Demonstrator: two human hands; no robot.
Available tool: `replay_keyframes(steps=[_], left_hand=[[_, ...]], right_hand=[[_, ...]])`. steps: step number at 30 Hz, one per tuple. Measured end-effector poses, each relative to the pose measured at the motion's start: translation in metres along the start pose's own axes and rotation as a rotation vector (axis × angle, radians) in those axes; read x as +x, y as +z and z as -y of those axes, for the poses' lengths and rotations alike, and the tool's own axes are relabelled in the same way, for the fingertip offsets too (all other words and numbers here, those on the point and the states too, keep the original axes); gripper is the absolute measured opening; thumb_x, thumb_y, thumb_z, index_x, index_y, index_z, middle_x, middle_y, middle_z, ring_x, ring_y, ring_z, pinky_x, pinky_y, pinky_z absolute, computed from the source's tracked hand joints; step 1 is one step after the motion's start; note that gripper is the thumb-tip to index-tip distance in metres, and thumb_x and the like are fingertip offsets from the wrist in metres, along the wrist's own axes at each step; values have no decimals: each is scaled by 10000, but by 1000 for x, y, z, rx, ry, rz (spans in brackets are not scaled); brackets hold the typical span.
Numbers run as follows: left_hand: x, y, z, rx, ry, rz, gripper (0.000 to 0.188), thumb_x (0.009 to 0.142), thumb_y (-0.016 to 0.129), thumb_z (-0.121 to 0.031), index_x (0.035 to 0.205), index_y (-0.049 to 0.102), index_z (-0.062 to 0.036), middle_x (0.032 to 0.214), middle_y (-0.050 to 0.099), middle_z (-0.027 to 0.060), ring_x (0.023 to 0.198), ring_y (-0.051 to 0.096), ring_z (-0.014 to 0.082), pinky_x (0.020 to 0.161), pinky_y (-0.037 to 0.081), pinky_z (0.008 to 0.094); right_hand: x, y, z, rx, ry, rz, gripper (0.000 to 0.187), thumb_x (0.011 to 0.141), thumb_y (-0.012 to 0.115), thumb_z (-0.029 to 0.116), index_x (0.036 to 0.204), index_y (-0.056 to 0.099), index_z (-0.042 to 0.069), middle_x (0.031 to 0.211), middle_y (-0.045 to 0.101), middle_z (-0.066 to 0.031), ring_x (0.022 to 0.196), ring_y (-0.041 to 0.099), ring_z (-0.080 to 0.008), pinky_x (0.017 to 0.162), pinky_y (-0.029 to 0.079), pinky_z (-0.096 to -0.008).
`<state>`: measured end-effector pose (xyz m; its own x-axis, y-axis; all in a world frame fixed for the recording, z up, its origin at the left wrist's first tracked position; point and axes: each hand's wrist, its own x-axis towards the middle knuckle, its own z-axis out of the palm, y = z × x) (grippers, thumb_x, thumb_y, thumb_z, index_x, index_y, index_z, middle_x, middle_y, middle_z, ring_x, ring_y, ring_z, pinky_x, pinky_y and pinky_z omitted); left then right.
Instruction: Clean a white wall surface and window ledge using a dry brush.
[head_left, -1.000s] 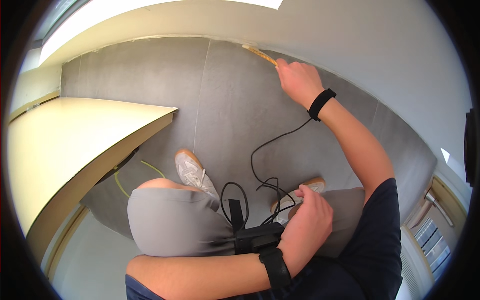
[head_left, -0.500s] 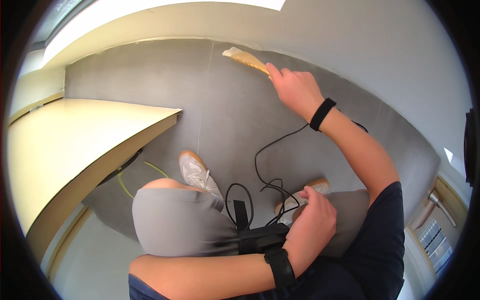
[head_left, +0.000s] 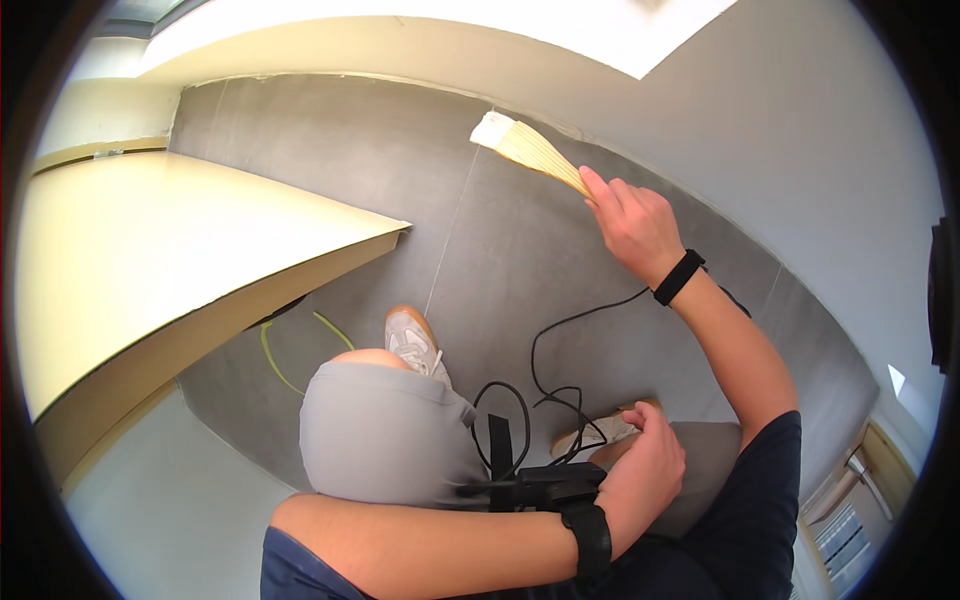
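My right hand (head_left: 640,225), reaching forward, is closed round the end of a wide flat brush (head_left: 540,150). The brush has a ribbed, bamboo-coloured handle and white bristles (head_left: 491,129). They point away to the left, near where the grey floor (head_left: 400,170) meets the wall, over a thin floor seam. Whether the bristles touch anything, I cannot tell. Close to my body, my left hand (head_left: 648,468) rests by my right thigh with its fingers curled; nothing shows in it. A dark band circles each wrist.
On the left, a cream panel (head_left: 180,240) juts out with a sharp corner. Under it lies a yellow-green cord (head_left: 275,362). A black cable (head_left: 535,345) loops across the floor beside my shoes (head_left: 412,335). The pale wall (head_left: 720,140) curves along the far side and right.
The whole view has shifted. Against the floor seam, the brush tip has moved left onto the line, and the brush has turned to show its broad face. My left hand stays by the thigh.
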<state>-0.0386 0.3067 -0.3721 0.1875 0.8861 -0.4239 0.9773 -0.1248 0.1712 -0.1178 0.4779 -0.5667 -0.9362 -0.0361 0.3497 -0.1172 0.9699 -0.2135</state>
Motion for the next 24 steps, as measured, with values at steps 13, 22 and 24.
replay_keyframes(steps=[13, 22, 24], left_hand=[[-5, 1, -4, -11, 12, 6, 345, 897, 531, -204, 1127, 638, 30, 909, 669, 175, 880, 626, 327, 937, 449, 463], [-6, 4, -3, 3, -13, -17, 332, 893, 532, -203, 1111, 640, 24, 892, 669, 171, 865, 622, 326, 937, 448, 458], [-5, 3, -1, -3, -14, -16, 332, 893, 532, -203, 1109, 640, 24, 890, 669, 171, 864, 622, 325, 937, 449, 458]], right_hand=[[-10, 18, -17, 133, 495, 330, 235, 1008, 505, 221, 1148, 590, 53, 696, 643, -169, 643, 634, -367, 544, 477, -460], [-16, 35, -46, 196, 601, 393, 263, 1029, 452, 239, 1190, 551, 55, 731, 652, -192, 673, 618, -420, 587, 469, -515], [-18, 33, -48, 94, 511, 421, 238, 1022, 452, 218, 1147, 554, 43, 727, 654, -184, 671, 626, -405, 581, 474, -508]])
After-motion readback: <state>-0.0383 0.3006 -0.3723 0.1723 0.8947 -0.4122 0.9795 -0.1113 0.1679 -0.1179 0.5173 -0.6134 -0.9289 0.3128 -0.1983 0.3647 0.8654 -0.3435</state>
